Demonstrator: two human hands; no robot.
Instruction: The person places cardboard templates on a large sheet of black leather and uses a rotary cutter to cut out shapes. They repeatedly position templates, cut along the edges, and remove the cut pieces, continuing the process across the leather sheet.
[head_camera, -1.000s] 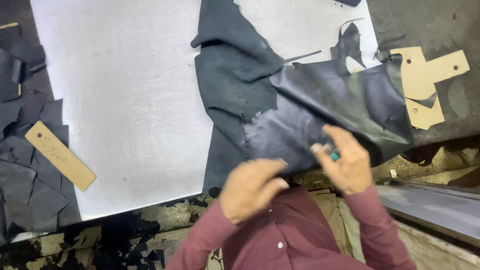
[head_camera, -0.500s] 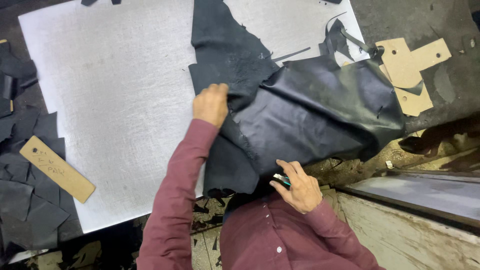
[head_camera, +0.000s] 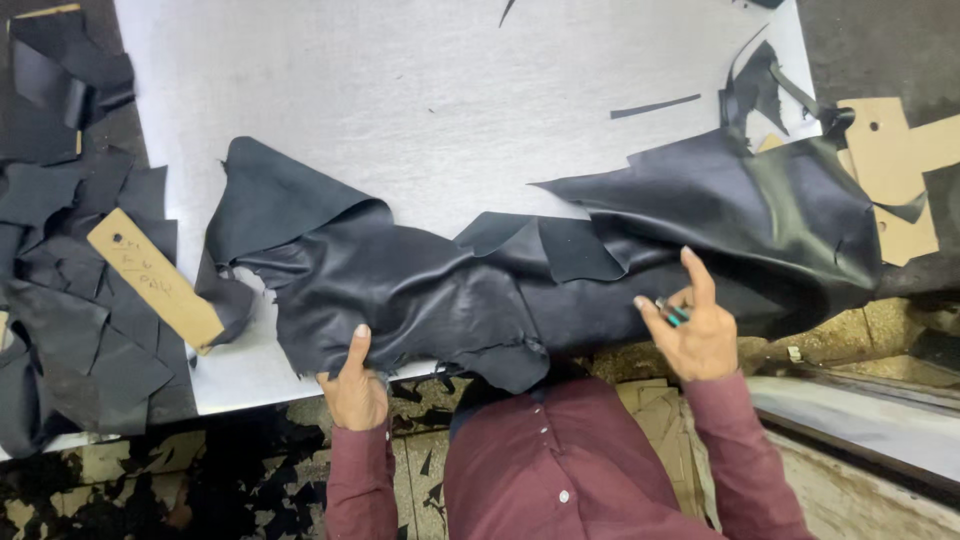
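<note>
Head view: black leather hide (head_camera: 520, 270) draped limp over white cutting board (head_camera: 400, 90), likely soft, floppy; left hand (head_camera: 355, 385) pinching near edge, right hand (head_camera: 695, 330) clasping small tool (head_camera: 672, 312).

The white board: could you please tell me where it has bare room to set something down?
The white board is bare across its far half, beyond the black leather and left of the thin offcut. Crowded: the near edge under the leather, where the left hand and right hand grip it, the scraps at left, and the cardboard patterns at right.
</note>
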